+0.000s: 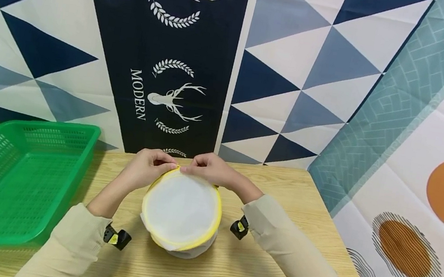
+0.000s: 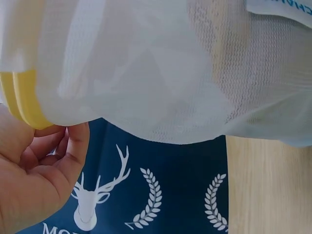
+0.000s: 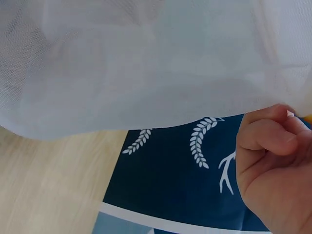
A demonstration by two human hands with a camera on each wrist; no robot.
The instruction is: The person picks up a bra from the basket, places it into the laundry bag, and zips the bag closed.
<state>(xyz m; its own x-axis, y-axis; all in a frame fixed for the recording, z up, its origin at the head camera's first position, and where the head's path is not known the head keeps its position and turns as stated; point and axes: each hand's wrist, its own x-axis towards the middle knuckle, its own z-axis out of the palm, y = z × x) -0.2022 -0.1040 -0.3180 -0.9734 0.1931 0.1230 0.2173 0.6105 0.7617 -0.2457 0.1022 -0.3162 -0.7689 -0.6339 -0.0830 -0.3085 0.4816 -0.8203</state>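
A round white mesh laundry bag [image 1: 181, 206] with yellow trim [image 1: 217, 214] stands on the table between both hands. At its far rim, my left hand [image 1: 146, 165] pinches the yellow edge between thumb and fingers. Close beside it, my right hand [image 1: 217, 171] grips the same rim with curled fingers. The left wrist view shows the bag's sheer side [image 2: 136, 73], a printed label [image 2: 287, 7] and the left hand [image 2: 39, 165] at the yellow band [image 2: 29, 97]. In the right wrist view the right hand [image 3: 275, 161] meets the bag's edge; its fingertips are partly hidden.
A green plastic basket [image 1: 85, 175] with perforated sides stands at the left of the wooden table [image 1: 271, 270]. Behind the table hangs a patterned cloth [image 1: 184, 46] with triangles and deer heads. Another patterned cloth [image 1: 404, 185] borders the right side.
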